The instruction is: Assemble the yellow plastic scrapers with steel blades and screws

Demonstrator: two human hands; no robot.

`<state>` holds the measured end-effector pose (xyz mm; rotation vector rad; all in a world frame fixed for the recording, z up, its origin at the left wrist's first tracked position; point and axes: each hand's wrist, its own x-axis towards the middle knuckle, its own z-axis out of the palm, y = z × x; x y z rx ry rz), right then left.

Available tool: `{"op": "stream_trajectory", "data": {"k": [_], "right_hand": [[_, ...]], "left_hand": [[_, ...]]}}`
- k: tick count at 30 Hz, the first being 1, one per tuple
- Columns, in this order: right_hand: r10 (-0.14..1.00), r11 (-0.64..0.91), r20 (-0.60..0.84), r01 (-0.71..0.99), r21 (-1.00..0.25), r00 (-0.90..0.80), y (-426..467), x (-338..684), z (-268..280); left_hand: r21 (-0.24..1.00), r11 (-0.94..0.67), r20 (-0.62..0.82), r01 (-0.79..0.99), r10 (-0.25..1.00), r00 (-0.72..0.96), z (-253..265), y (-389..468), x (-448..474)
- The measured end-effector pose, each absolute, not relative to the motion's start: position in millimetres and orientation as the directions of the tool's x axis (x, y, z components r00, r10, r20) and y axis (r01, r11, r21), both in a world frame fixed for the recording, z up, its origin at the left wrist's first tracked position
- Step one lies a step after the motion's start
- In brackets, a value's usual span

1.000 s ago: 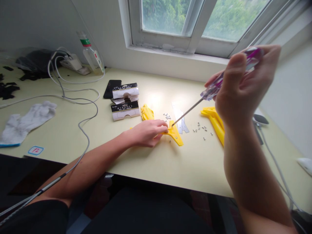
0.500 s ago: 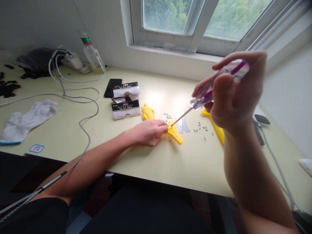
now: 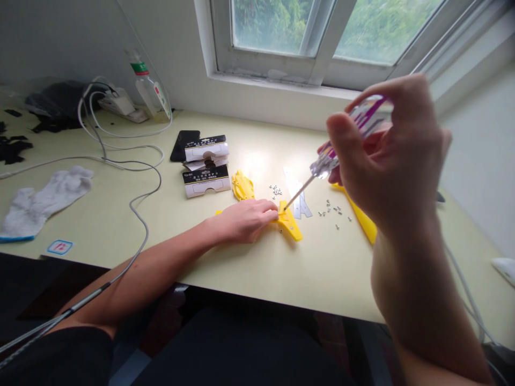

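At the left of the pale counter (image 3: 249, 273) lie black scraps (image 3: 15, 150) on the far side, with a white glove (image 3: 50, 195) nearer and a numbered card (image 3: 60, 246) by the near edge. Looping cables (image 3: 132, 202) run right of these, and a clear bottle (image 3: 151, 96) stands at the far side. A dark phone (image 3: 183, 146) lies partly behind two black-and-white packages (image 3: 206, 181). To their right is a group of yellow pieces (image 3: 243, 186).

Nearer, the left hand (image 3: 246, 221) rests with its fingers closed on a yellow tool (image 3: 290, 224) lying on the counter; the tool's broad end shows to the right of the hand. Beyond it are small nuts (image 3: 276, 191) and flat metal blades (image 3: 298, 206). The tip of a screwdriver (image 3: 321, 166) meets the tool's broad end, its shaft slanting up rightward to the right hand (image 3: 388, 161), whose fingers are curled around the clear-and-purple handle. Small screws (image 3: 339, 212) lie scattered below that hand, and a long yellow piece (image 3: 361, 219) is partly hidden behind it.
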<state>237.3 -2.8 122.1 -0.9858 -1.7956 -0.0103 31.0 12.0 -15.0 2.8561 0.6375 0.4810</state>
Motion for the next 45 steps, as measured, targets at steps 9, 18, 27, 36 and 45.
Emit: {"op": "stream_trajectory", "data": {"k": [9,18,27,36,45], "right_hand": [[0.581,0.629,0.740,0.764,-0.144,-0.338,-9.2,254.4,135.4],[0.512,0.837,0.806,0.381,-0.392,-0.297,6.2,248.1,130.4],[0.489,0.853,0.840,0.330,-0.404,-0.236,15.2,254.1,128.3],[0.531,0.821,0.823,0.364,-0.440,-0.203,12.2,253.3,129.1],[0.536,0.808,0.822,0.401,-0.433,-0.193,11.3,251.7,128.6]], "left_hand": [[0.218,-0.895,0.307,0.389,0.441,0.843,-17.0,11.8,30.5],[0.199,-0.898,0.310,0.393,0.438,0.844,-14.9,10.3,32.5],[0.180,-0.902,0.316,0.393,0.431,0.845,-18.0,10.1,32.4],[0.167,-0.901,0.310,0.400,0.433,0.847,-19.1,10.1,33.0],[0.170,-0.902,0.312,0.396,0.431,0.847,-19.4,10.2,32.7]]}}
